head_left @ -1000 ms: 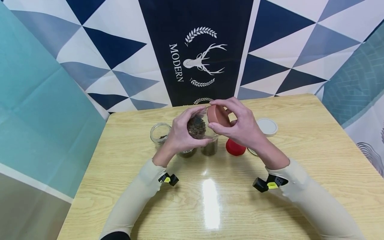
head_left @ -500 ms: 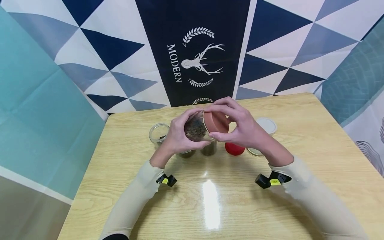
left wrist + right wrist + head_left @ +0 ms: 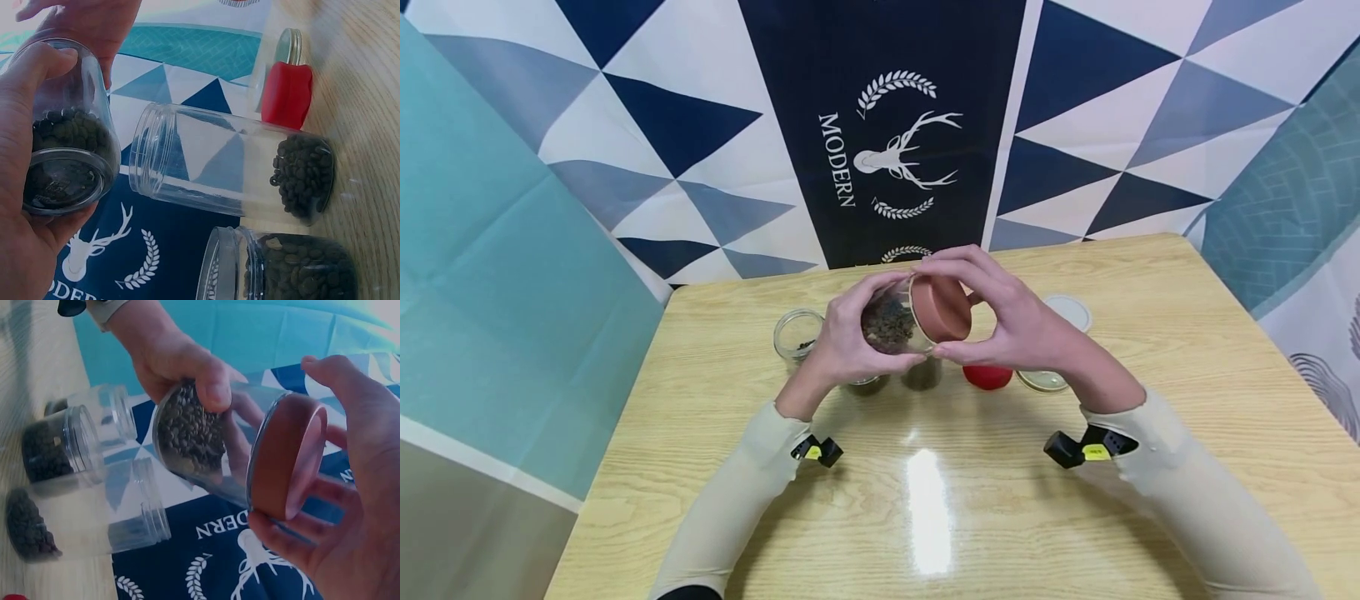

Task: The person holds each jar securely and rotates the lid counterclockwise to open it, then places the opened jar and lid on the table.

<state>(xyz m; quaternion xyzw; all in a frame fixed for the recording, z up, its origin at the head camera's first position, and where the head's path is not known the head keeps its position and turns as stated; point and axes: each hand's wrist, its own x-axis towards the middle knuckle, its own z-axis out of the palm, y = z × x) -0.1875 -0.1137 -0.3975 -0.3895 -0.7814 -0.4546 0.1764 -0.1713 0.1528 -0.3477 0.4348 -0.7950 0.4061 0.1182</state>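
Note:
My left hand (image 3: 850, 337) grips a clear glass jar (image 3: 886, 323) partly filled with dark, bean-like pieces. The jar is held tilted above the table, its mouth toward the right. A reddish-brown lid (image 3: 942, 308) sits at that mouth, and the fingers of my right hand (image 3: 1007, 321) curl around its rim. From the right wrist, the lid (image 3: 278, 456) appears against the jar's end, with fingertips at its edge; whether it is screwed tight I cannot tell. The left thumb lies along the glass jar (image 3: 72, 134) in the left wrist view.
Below the hands stand several lidless clear jars, among them a tall jar (image 3: 206, 162) and a shorter fuller jar (image 3: 300, 269). Another open jar (image 3: 799, 332) is at the left. A red lid (image 3: 988, 377), a metal-rimmed lid (image 3: 1043, 382) and a white lid (image 3: 1069, 312) lie on the right.
The lid has come level against the jar's mouth, from a more tilted pose. My right hand's grip has shifted around the rim, its wrist moving slightly right. The left hand has barely moved.

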